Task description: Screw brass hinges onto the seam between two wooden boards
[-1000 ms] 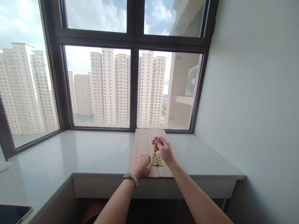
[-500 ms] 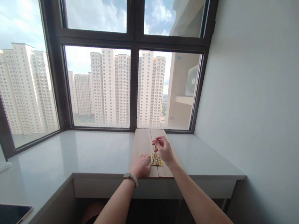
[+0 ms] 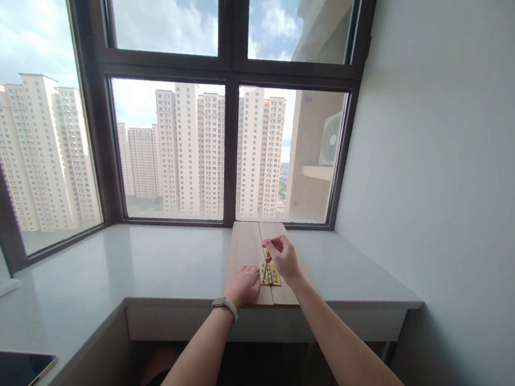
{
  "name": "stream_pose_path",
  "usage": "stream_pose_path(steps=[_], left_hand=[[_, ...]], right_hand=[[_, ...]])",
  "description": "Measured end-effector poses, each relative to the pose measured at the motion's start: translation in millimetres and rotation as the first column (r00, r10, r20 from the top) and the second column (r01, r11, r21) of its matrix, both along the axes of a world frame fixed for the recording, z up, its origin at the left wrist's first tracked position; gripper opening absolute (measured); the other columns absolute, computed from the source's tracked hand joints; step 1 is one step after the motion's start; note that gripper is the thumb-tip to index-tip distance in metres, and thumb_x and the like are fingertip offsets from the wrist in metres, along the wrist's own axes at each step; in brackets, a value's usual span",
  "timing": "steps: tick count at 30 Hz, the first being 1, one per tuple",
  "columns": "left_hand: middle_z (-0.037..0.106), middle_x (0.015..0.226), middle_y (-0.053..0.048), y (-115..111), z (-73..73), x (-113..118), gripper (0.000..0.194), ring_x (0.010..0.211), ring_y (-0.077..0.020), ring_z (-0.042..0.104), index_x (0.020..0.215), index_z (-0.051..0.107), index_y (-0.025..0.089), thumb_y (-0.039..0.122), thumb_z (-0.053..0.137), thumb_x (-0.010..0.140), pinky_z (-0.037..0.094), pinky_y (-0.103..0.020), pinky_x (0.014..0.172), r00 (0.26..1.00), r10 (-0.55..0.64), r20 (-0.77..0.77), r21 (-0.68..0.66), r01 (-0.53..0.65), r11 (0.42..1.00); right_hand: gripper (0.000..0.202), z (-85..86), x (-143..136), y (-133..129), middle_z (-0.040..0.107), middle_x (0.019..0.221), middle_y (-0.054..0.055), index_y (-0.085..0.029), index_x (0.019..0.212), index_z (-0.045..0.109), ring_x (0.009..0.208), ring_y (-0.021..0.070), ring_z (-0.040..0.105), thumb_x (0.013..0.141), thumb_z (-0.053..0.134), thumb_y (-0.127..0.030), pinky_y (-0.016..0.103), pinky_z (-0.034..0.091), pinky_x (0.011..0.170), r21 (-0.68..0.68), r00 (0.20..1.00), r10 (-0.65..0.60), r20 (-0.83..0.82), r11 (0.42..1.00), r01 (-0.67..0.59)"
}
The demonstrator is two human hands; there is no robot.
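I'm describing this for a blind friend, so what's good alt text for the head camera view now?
A right hand holds a yellow-handled screwdriver over a gold-coloured hinge lying across the seam between two wooden boards; the left hand rests beside it. The boards lie on a white counter below windows facing tower blocks.

Phone [image 3: 16, 379] cut off by the left edge, yellow tool [image 3: 268, 254] partly hidden by the right hand's [image 3: 283, 258] fingers [image 3: 271, 247], its tip and the gold hinge's [image 3: 274, 276] details too small to tell, forearms [image 3: 195, 363] cut off below, bench [image 3: 168, 258] cropped at left
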State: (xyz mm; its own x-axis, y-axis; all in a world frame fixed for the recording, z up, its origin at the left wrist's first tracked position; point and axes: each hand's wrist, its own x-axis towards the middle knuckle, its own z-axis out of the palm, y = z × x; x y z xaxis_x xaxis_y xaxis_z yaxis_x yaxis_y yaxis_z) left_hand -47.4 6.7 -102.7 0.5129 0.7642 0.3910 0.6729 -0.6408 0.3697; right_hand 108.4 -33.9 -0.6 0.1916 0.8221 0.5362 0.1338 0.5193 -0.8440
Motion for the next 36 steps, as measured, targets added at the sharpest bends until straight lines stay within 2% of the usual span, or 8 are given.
stream_pose_path(steps=[5, 11, 14, 19, 24, 27, 31, 36], left_hand=[[0.064, 0.138, -0.011, 0.7, 0.1, 0.4, 0.038, 0.131, -0.0293, 0.053, 0.132, 0.061, 0.023, 0.032, 0.052, 0.096, 0.041, -0.042, 0.112, 1.0, -0.003, 0.013, 0.001, 0.003, 1.0], [0.065, 0.135, -0.012, 2.3, -2.6, 0.1, 0.037, 0.13, -0.0288, 0.054, 0.131, 0.061, 0.022, 0.032, 0.052, 0.096, 0.041, -0.041, 0.113, 0.999, -0.023, 0.036, 0.014, 0.022, 1.0], [0.065, 0.135, -0.012, 2.3, -3.2, -0.3, 0.037, 0.13, -0.0286, 0.054, 0.131, 0.061, 0.022, 0.032, 0.052, 0.097, 0.041, -0.041, 0.112, 0.999, -0.024, 0.033, 0.018, 0.024, 1.0], [0.063, 0.137, -0.012, 3.3, -4.5, -0.1, 0.036, 0.13, -0.0283, 0.054, 0.131, 0.06, 0.022, 0.032, 0.051, 0.098, 0.041, -0.04, 0.113, 1.0, -0.016, 0.026, 0.015, 0.015, 1.0], [0.064, 0.136, -0.012, 4.9, -5.3, 0.5, 0.036, 0.13, -0.0282, 0.054, 0.131, 0.06, 0.022, 0.033, 0.052, 0.098, 0.04, -0.04, 0.113, 1.0, -0.017, 0.017, 0.011, 0.017, 1.0], [0.064, 0.136, -0.012, 4.4, -4.8, 0.4, 0.036, 0.13, -0.028, 0.054, 0.132, 0.059, 0.022, 0.032, 0.051, 0.098, 0.04, -0.04, 0.113, 1.0, -0.02, 0.015, 0.014, 0.02, 1.0], [0.064, 0.135, -0.012, 3.4, -4.2, 0.1, 0.037, 0.13, -0.028, 0.054, 0.131, 0.06, 0.021, 0.032, 0.051, 0.097, 0.041, -0.039, 0.112, 0.999, -0.025, 0.025, 0.027, 0.025, 0.999], [0.065, 0.134, -0.012, 3.7, -4.3, -0.2, 0.037, 0.129, -0.0285, 0.055, 0.131, 0.061, 0.022, 0.032, 0.052, 0.097, 0.042, -0.04, 0.111, 1.0, -0.019, 0.025, 0.023, 0.018, 1.0]], right_hand=[[0.046, 0.2, -0.7, -0.3, 0.075, 0.089, 0.008, -0.023, 0.096, 0.061, 0.084, 0.0249, 0.074, 0.083, 0.071, -0.066, 0.028, 0.059, 0.049, 0.022, 1.0, 0.021, 0.014, 1.0, -0.021], [0.045, -3.7, 2.0, 6.1, 0.074, 0.096, 0.009, -0.021, 0.101, 0.068, 0.084, 0.0221, 0.071, 0.093, 0.053, -0.063, 0.026, 0.058, 0.05, -0.003, 0.999, 0.044, -0.004, 0.999, -0.044], [0.042, -4.1, 2.3, 7.2, 0.074, 0.094, 0.008, -0.021, 0.101, 0.069, 0.082, 0.0217, 0.071, 0.092, 0.055, -0.059, 0.027, 0.059, 0.051, -0.009, 0.999, 0.038, -0.005, 0.999, -0.038], [0.04, -2.1, 1.6, 2.8, 0.074, 0.098, 0.01, -0.022, 0.098, 0.068, 0.091, 0.0257, 0.072, 0.089, 0.064, -0.061, 0.03, 0.063, 0.054, 0.021, 1.0, -0.001, 0.027, 1.0, 0.001], [0.045, -3.5, 1.2, 2.2, 0.074, 0.09, 0.009, -0.022, 0.093, 0.063, 0.085, 0.0259, 0.073, 0.082, 0.075, -0.064, 0.033, 0.064, 0.056, 0.026, 0.999, -0.006, 0.035, 1.0, 0.005], [0.046, -5.6, 0.5, 3.8, 0.074, 0.088, 0.008, -0.022, 0.097, 0.062, 0.083, 0.0255, 0.073, 0.083, 0.074, -0.064, 0.032, 0.063, 0.054, 0.042, 1.0, 0.008, 0.029, 0.999, -0.01], [0.047, -7.4, 0.3, 5.5, 0.074, 0.098, 0.009, -0.022, 0.106, 0.067, 0.089, 0.0251, 0.072, 0.09, 0.063, -0.067, 0.031, 0.063, 0.055, 0.035, 0.999, 0.051, -0.007, 0.998, -0.051], [0.047, -7.1, 1.1, 5.7, 0.074, 0.1, 0.011, -0.022, 0.102, 0.07, 0.093, 0.0261, 0.072, 0.091, 0.06, -0.067, 0.032, 0.064, 0.059, 0.021, 0.998, 0.058, -0.016, 0.998, -0.057]])
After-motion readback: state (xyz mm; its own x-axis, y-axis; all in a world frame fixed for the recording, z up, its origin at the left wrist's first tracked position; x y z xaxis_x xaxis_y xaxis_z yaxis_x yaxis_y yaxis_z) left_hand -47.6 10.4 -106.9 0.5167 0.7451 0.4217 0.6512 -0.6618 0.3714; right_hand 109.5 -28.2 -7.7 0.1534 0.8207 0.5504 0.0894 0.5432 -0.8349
